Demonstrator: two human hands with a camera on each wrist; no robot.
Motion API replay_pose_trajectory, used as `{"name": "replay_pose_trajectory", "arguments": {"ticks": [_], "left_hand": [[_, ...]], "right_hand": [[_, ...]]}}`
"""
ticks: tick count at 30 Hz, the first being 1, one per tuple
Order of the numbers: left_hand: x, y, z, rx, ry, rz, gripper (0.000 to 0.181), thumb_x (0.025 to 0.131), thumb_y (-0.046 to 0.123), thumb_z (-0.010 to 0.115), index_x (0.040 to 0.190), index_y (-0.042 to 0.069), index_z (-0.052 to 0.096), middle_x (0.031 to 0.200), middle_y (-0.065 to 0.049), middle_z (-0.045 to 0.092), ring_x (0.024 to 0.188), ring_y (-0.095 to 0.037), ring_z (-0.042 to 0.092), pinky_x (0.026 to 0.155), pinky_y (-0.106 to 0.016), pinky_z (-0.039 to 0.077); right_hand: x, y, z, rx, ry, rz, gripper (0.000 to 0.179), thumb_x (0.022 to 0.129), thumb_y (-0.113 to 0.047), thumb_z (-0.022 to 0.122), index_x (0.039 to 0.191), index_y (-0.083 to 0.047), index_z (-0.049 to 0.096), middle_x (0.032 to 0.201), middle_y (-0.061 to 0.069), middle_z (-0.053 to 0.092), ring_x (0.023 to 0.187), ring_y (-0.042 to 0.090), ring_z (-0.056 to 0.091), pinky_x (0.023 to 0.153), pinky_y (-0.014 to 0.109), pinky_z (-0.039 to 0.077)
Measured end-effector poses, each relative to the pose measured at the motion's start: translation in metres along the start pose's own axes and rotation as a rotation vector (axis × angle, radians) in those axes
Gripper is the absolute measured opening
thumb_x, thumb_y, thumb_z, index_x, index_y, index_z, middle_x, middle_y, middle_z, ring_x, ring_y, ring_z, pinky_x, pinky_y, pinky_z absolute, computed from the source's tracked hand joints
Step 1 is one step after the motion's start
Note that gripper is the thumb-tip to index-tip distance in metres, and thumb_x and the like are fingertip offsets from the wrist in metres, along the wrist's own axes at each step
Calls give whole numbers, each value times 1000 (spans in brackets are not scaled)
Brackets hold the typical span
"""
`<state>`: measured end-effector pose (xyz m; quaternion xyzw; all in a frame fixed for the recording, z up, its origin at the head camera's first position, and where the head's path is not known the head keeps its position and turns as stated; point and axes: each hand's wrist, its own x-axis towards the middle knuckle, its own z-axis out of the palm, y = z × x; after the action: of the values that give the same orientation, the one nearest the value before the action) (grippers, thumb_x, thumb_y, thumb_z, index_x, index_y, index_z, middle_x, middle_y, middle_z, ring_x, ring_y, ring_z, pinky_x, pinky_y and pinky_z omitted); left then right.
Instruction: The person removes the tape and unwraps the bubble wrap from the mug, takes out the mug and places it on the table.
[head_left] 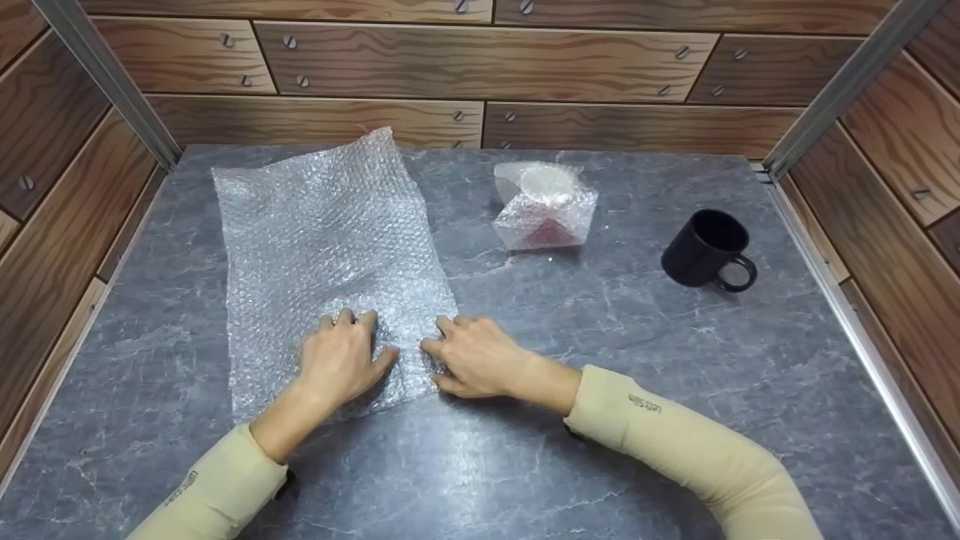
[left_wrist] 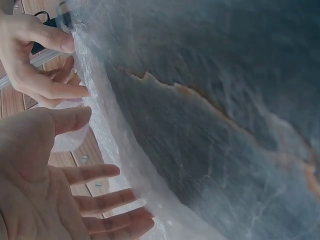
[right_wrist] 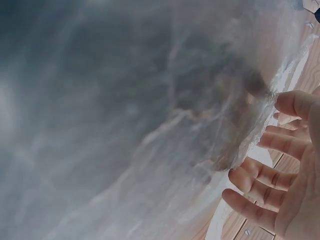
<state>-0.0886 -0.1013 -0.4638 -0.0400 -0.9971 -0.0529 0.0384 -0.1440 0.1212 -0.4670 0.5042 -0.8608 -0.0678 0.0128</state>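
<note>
Your left sleeve (head_left: 199, 506) and right sleeve (head_left: 705, 457) are pale yellowish beige, each printed with small dark lettering (head_left: 645, 405) near its thick, seemingly doubled cuff. Something black (head_left: 286, 486) peeks from under your left cuff (head_left: 251, 469). Your left hand (head_left: 337, 356) and right hand (head_left: 480, 358) are bare.

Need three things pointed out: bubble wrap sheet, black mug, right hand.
Bubble wrap sheet (head_left: 326, 240): head view, middle of its surface.
Black mug (head_left: 693, 255): head view, side of its body.
Right hand (head_left: 480, 360): head view, back of the hand.
</note>
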Motion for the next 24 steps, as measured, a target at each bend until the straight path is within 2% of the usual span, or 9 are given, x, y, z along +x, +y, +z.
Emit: {"name": "replay_pose_trajectory", "arguments": {"ticks": [6, 12, 18, 24], "left_hand": [[0, 3, 6, 24, -11, -14, 71, 89, 57, 77, 131, 1, 67, 118, -32, 70, 95, -51, 70, 66, -55, 65], [1, 3, 8, 66, -48, -33, 79, 87, 63, 76, 138, 4, 66, 125, -32, 68, 101, -52, 70, 66, -56, 65], [0, 2, 9, 72, -61, -33, 80, 87, 64, 75, 141, 7, 64, 132, -31, 66, 106, -52, 69, 70, -57, 65], [-1, 1, 9, 75, -61, -22, 80, 87, 65, 76, 141, 7, 64, 130, -31, 66, 107, -51, 68, 76, -58, 65]], "right_hand": [[1, -2, 3, -45, 17, -21, 44, 101, -53, 61, 128, -19, 66, 113, 8, 69, 86, 22, 70, 67, 33, 62], [1, -4, 5, -82, 15, -38, 48, 102, -55, 58, 133, -18, 65, 119, 8, 69, 91, 22, 72, 73, 34, 64], [0, -2, 6, -108, 0, -57, 54, 104, -58, 55, 141, -20, 61, 128, 9, 69, 98, 24, 73, 76, 36, 65], [-3, 3, 7, -177, 37, -95, 55, 104, -61, 51, 141, -22, 61, 124, 6, 71, 98, 22, 73, 76, 34, 64]]}}
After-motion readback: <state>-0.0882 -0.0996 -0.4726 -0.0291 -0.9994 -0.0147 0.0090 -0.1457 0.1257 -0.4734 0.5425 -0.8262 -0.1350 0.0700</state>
